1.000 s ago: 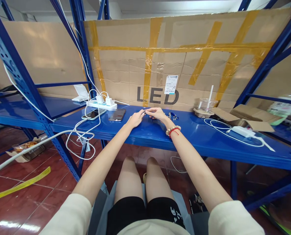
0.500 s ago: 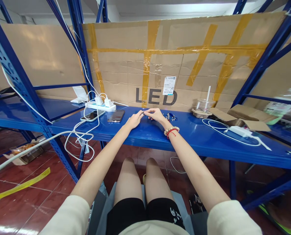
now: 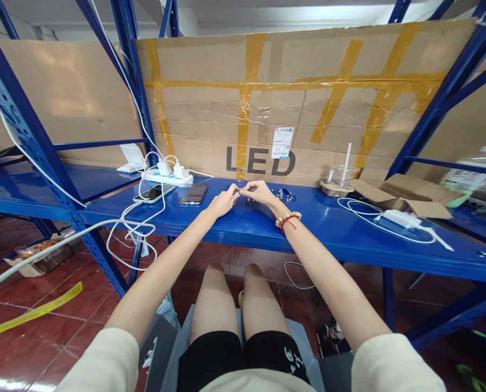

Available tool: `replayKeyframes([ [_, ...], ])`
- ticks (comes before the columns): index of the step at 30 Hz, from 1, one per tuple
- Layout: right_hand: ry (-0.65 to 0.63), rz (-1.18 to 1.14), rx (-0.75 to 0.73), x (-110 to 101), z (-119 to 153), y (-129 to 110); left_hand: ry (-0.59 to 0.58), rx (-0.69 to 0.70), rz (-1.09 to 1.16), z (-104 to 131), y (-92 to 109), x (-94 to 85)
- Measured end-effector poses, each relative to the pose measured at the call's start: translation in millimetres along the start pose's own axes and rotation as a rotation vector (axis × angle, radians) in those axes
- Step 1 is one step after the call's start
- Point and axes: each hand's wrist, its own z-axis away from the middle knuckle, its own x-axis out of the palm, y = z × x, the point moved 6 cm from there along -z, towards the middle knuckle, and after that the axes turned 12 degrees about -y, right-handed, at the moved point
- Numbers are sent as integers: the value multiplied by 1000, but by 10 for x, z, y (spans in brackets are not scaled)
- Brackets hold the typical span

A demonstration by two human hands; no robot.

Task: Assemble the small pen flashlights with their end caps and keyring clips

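Note:
Above the blue shelf (image 3: pixel 251 231), my left hand (image 3: pixel 224 201) and my right hand (image 3: pixel 259 193) meet at the fingertips. My left hand is closed in a pinch around a small dark and silvery piece (image 3: pixel 237 191), too tiny to name. The fingers of my right hand are also pinched, right beside that piece; what they grip is hidden. Just right of my right hand lies a small cluster of blue and metallic pieces (image 3: pixel 284 194). A beaded bracelet (image 3: pixel 289 218) with a red cord is on my right wrist.
Left of my hands lie a dark phone (image 3: pixel 193 194) and another phone (image 3: pixel 155 194) near a white power strip (image 3: pixel 167 177) with tangled cables. To the right stand a plastic cup (image 3: pixel 342 175) with a straw, an opened cardboard box (image 3: pixel 406 193) and a white adapter (image 3: pixel 401 219). Cardboard (image 3: pixel 210 120) backs the shelf.
My hands keep nearly the same place, fingertips still together. The left fingers have shifted slightly around the small piece, and both forearms have spread a little outward.

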Motion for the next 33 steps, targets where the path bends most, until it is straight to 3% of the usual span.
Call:
replayKeyframes([
  [9, -59, 19, 18, 10, 14, 51, 6, 1, -94, 45, 62, -40],
  [33, -77, -71, 130, 30, 22, 81, 27, 11, -37, 13, 37, -31],
])
